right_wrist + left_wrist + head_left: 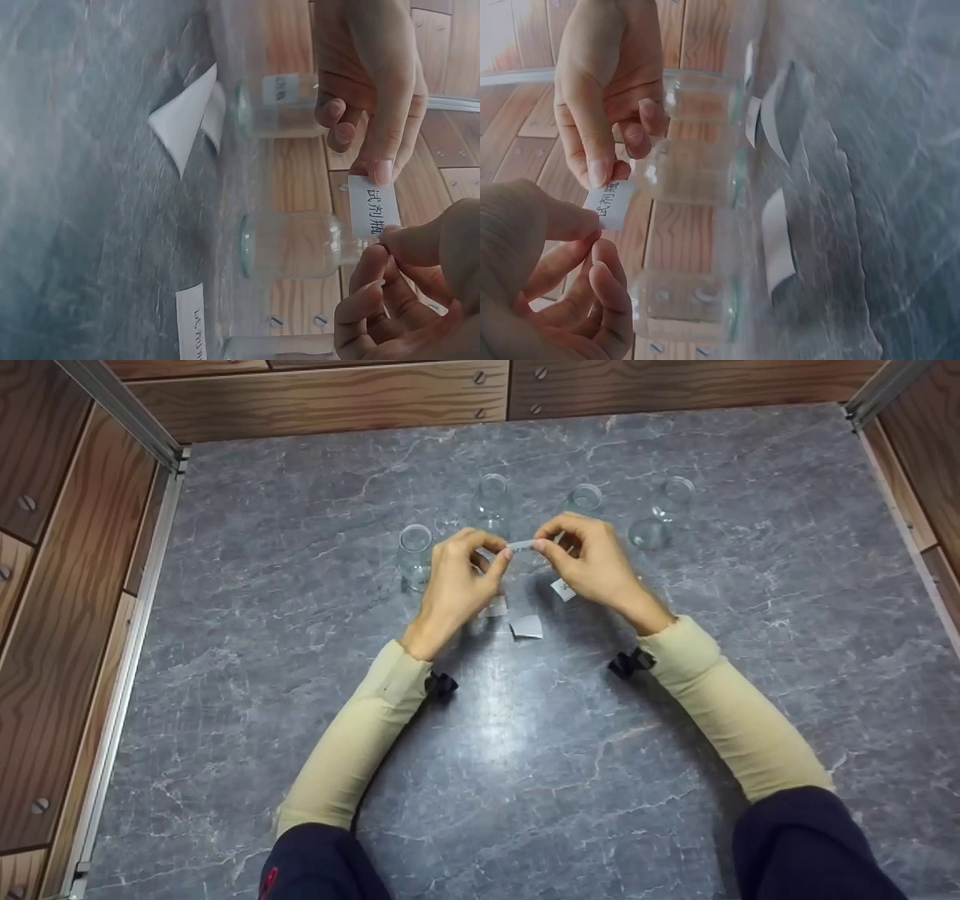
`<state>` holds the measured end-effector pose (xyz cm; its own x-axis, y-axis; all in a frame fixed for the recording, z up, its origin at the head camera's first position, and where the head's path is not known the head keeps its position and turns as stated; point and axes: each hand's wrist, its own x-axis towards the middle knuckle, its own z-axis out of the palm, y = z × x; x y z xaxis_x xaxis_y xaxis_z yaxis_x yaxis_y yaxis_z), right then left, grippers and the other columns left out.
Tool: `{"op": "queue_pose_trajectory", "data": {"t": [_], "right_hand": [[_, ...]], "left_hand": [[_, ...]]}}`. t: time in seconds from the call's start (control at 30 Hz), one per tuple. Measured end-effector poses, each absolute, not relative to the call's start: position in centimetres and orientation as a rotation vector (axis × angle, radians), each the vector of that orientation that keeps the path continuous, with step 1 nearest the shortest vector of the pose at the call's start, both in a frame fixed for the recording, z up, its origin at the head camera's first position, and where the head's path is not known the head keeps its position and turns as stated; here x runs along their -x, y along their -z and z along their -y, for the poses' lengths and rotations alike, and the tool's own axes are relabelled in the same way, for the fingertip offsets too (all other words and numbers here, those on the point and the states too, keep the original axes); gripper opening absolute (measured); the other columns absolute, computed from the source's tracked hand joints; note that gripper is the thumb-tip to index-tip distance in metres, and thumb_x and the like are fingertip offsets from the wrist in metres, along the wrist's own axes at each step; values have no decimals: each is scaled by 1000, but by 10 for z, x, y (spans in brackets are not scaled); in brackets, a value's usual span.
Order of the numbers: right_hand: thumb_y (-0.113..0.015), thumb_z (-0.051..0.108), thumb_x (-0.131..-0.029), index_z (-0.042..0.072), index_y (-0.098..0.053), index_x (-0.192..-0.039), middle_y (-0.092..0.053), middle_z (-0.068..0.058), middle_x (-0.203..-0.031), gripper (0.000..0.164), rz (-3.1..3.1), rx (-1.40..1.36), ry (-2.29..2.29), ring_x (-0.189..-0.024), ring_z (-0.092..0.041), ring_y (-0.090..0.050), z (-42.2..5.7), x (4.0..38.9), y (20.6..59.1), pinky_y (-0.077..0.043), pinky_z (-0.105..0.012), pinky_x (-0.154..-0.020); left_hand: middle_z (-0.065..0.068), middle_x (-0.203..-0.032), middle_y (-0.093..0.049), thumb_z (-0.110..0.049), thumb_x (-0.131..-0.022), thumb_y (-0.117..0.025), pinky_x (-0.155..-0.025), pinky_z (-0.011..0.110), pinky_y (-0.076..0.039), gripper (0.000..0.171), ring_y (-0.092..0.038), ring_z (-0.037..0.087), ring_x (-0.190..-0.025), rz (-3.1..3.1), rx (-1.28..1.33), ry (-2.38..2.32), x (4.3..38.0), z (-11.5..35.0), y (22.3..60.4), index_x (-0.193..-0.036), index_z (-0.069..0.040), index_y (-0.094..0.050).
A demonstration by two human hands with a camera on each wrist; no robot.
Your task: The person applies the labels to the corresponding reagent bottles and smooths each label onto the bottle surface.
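Note:
A small white paper label (520, 545) with dark characters is stretched between the hands above the table. My left hand (461, 577) pinches one end between thumb and fingertips. At the other end, my right hand (592, 559) pinches it the same way. In the right wrist view the label (373, 206) faces the camera, its writing readable as 试剂瓶. Clear glass bottles stand behind and beside the hands: one (416, 559) left of the left hand, another (493, 502) beyond it. The right wrist view shows a bottle (289, 120) bearing a similar label (280, 89).
Paper pieces lie on the marbled grey table (525, 780): a curled blank one (526, 627), another (495, 607) by the left hand, and one with writing (564, 589) below the right. More bottles stand at the back right, including one (671, 506). Wood-patterned walls (322, 397) surround the table.

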<state>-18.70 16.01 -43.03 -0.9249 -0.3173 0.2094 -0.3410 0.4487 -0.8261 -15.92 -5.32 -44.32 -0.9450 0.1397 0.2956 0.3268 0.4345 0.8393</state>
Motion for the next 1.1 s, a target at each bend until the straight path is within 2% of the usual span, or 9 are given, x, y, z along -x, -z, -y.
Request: {"op": "queue_pose_trajectory", "data": {"t": [0.37, 0.7, 0.97, 1.1], "right_hand": [[-70, 4, -100, -5, -75, -103, -76, -17, -94, 11, 2644, -600, -1442, -71, -16, -65, -142, 205, 441, -52, -15, -62], [-71, 5, -99, -4, -76, -104, -77, -18, -94, 12, 2663, -541, -1404, -78, -27, -73, -126, 214, 448, -53, -14, -64], [-73, 7, -98, -4, -77, -102, -79, -18, -91, 11, 2674, -463, -1323, -77, -26, -75, -115, 217, 451, -53, -16, -66], [-73, 7, -98, -2, -78, -101, -79, -17, -91, 11, 2674, -441, -1271, -76, -27, -76, -113, 219, 453, -54, -17, -65]], "left_hand": [[15, -100, -76, -8, -98, -73, -71, 27, -63, 12, -75, 23, -77, 2492, 359, 1436, 174, 56, 455, -101, 3, -78], [14, -97, -76, -8, -96, -74, -68, 25, -61, 11, -73, 19, -74, 2490, 263, 1300, 183, 59, 459, -98, 2, -79], [11, -97, -77, -11, -98, -73, -72, 27, -60, 13, -74, 23, -83, 2611, 93, 1136, 188, 52, 455, -101, -2, -82], [10, -99, -80, -12, -98, -74, -80, 31, -61, 14, -75, 23, -91, 2654, 41, 1089, 189, 48, 456, -103, -4, -84]]}}
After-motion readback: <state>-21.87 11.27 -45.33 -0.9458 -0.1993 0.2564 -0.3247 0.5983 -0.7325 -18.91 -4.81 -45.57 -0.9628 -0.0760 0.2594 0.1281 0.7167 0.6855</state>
